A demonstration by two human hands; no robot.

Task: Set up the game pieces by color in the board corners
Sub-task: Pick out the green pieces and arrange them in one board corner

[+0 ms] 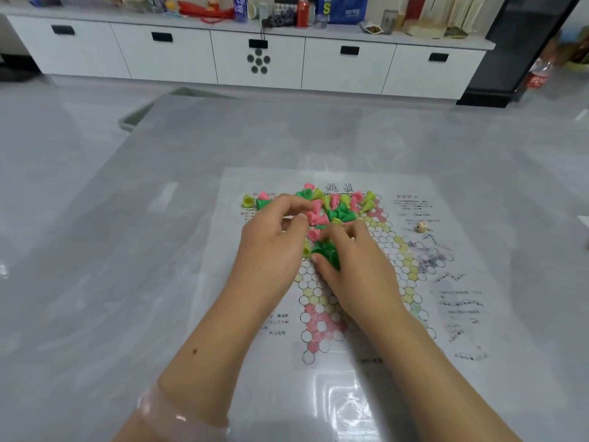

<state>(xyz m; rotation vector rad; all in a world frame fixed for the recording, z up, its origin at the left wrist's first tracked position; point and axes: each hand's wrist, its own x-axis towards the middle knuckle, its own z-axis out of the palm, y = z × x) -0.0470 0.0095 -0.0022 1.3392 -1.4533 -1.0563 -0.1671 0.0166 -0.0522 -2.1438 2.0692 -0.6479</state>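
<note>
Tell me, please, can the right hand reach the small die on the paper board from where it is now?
Probably yes. The die lies alone on the paper board, to the right of the right hand, with only printed paper between them. That hand grips dark green pieces, so it may need to release them first.

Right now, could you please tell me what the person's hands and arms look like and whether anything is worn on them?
Both forearms are bare, with no sleeves in view. The left hand and the right hand wear no gloves or rings that I can see. A translucent pale pink bangle circles the left forearm near the bottom edge.

bare forearms, translucent pink bangle (178, 419)
</note>
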